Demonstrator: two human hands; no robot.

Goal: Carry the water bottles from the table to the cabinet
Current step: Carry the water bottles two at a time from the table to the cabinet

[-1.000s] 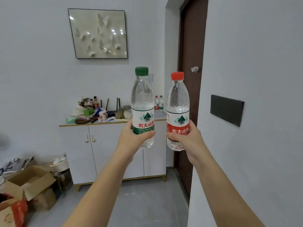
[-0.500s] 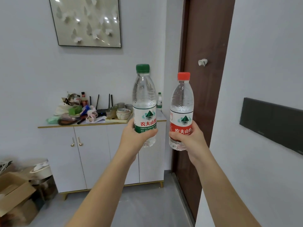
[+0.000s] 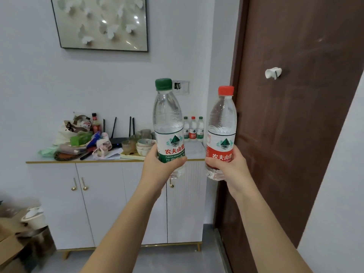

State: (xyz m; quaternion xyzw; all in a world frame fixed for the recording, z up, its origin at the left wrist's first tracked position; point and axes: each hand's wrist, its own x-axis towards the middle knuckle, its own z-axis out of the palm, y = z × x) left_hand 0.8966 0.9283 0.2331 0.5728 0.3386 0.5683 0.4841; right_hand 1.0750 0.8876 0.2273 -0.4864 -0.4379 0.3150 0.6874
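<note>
cabinet [image 3: 102,194] nearer | left grip [image 3: 159,170] clasps green-cap bottle [image 3: 167,119] low | right grip [image 3: 230,170] clasps red-cap bottle [image 3: 222,123] low

A clear green-capped bottle [image 3: 167,119] is showing a white-and-green label with red lettering, while the clear red-capped bottle [image 3: 222,119] is carrying a white-and-red one. The white cabinet [image 3: 98,203] is gleaming with gold trim and gold knobs, the door [image 3: 285,144] is showing dark brown wood grain, and pale butterflies [image 3: 112,31] are dotting the black-framed picture [image 3: 78,8].
</note>
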